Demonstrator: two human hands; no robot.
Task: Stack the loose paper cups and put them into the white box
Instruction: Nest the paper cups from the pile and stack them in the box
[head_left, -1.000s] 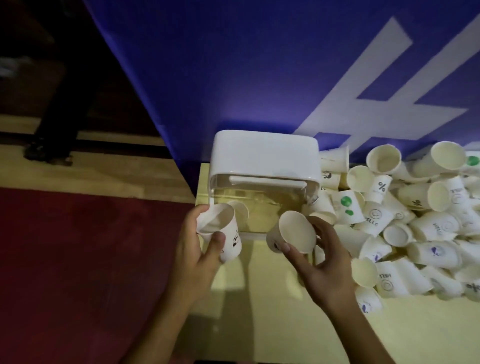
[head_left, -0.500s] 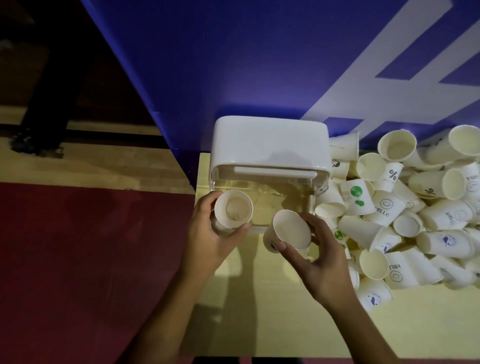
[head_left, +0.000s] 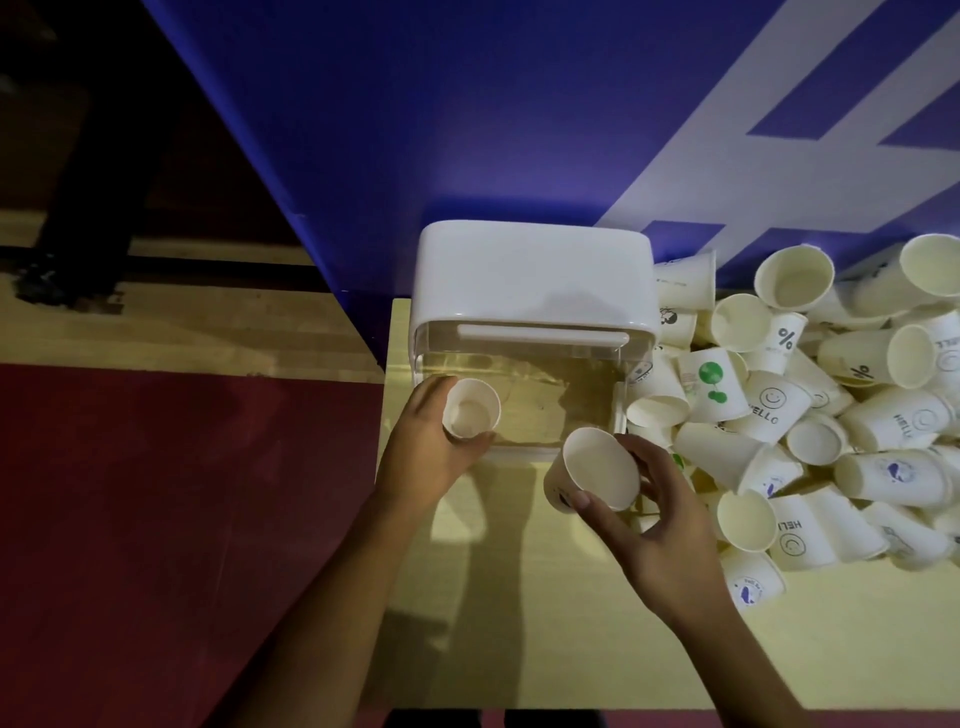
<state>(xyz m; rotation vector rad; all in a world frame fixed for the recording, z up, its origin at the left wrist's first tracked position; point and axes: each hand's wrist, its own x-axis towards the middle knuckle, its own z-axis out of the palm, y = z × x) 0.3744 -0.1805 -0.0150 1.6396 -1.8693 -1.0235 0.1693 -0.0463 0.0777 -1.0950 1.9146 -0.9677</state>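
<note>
A white box (head_left: 535, 275) with a clear front flap stands at the back of the pale yellow table (head_left: 519, 623), against a blue wall. My left hand (head_left: 421, 452) grips an upright paper cup (head_left: 470, 410) at the box's front left corner, its mouth facing up. My right hand (head_left: 660, 525) holds a second paper cup (head_left: 597, 470), tilted with its mouth toward me, just in front of the box's right corner. A big heap of loose paper cups (head_left: 810, 415) lies to the right of the box.
The blue wall (head_left: 467, 104) with white stripes rises right behind the box and the heap. The table's left edge runs just left of the box, over a red and wooden floor (head_left: 156, 519). A dark figure's legs (head_left: 83, 208) stand at the far left.
My left hand turned its cup upright and moved it up to the box's front left corner. The right hand's cup stayed in front of the box, tilting slightly.
</note>
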